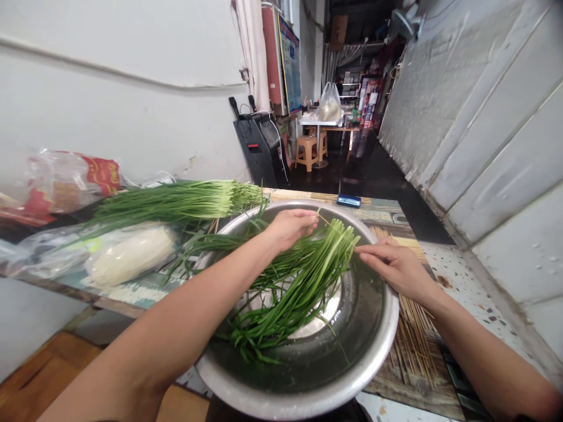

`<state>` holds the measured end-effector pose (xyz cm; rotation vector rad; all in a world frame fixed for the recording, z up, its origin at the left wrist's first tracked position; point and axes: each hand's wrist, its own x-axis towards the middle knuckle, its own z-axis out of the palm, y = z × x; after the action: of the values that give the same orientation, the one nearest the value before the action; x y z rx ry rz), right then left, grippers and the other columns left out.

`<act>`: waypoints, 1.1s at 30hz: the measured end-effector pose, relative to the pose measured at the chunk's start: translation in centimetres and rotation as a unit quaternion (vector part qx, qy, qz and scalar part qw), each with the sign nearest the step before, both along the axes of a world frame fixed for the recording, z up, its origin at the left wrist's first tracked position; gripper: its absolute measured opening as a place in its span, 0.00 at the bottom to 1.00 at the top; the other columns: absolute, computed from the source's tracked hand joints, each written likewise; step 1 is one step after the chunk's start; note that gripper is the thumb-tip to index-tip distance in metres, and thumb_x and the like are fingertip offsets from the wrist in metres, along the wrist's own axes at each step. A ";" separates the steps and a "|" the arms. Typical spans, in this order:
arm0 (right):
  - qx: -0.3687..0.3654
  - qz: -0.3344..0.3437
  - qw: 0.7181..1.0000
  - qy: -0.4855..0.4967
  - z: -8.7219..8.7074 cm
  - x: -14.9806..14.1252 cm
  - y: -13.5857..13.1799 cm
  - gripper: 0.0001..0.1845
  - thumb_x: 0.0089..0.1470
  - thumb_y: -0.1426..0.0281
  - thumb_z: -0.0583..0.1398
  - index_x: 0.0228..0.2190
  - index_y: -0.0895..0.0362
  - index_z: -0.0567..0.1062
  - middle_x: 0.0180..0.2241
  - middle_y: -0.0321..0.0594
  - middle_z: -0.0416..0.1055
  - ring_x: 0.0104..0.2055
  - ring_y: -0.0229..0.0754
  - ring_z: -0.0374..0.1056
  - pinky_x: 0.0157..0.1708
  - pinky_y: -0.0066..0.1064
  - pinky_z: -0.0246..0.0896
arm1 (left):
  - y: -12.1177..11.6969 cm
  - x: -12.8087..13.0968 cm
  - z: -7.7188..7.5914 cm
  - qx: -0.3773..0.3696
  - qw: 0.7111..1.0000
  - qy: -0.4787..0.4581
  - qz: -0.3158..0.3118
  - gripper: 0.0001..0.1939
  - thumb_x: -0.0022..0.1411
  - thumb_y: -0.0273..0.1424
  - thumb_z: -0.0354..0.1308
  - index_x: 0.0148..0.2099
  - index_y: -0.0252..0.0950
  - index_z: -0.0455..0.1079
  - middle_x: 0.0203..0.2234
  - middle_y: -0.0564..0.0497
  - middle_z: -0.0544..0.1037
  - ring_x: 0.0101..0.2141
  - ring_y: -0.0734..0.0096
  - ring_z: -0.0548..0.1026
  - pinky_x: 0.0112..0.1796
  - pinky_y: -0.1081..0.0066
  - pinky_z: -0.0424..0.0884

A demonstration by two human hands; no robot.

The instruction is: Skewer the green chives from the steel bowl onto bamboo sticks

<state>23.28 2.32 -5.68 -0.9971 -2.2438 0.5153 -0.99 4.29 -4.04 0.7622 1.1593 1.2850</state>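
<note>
A wide steel basin sits on the table in front of me with a bunch of green chives lying across it. My left hand is closed around the cut ends of the chives at the basin's far rim, and a thin bamboo skewer pokes out by its fingertips. My right hand pinches the same ends of the bunch from the right, fingers pressed together.
A second, bigger pile of chives lies on the table to the left, beside a white vegetable in a clear bag. Bamboo skewers lie right of the basin. A blue phone rests at the table's far edge.
</note>
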 end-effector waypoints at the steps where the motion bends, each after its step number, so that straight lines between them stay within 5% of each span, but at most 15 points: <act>1: -0.001 0.000 1.000 0.000 0.0 0.0 0.0 0.15 0.55 0.61 0.56 0.37 0.54 0.80 0.27 0.39 0.75 0.31 0.40 0.67 0.35 0.34 0.63 | 0.0 0.0 0.0 -0.002 1.000 0.001 0.000 0.04 0.53 0.15 0.58 0.31 0.25 0.71 0.22 0.48 0.74 0.23 0.78 0.72 0.27 0.76 0.67; 33: 0.008 -0.003 1.000 0.013 -0.2 -0.1 0.0 0.15 0.55 0.62 0.56 0.35 0.54 0.80 0.27 0.38 0.76 0.30 0.40 0.67 0.35 0.34 0.63 | 0.1 0.1 -0.3 0.001 1.000 -0.024 0.000 0.04 0.52 0.15 0.60 0.31 0.25 0.72 0.25 0.46 0.75 0.24 0.78 0.72 0.28 0.76 0.68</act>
<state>23.21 2.37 -5.87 -0.9833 -2.2192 0.5045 -0.93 4.43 -4.39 0.7287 1.1197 1.2980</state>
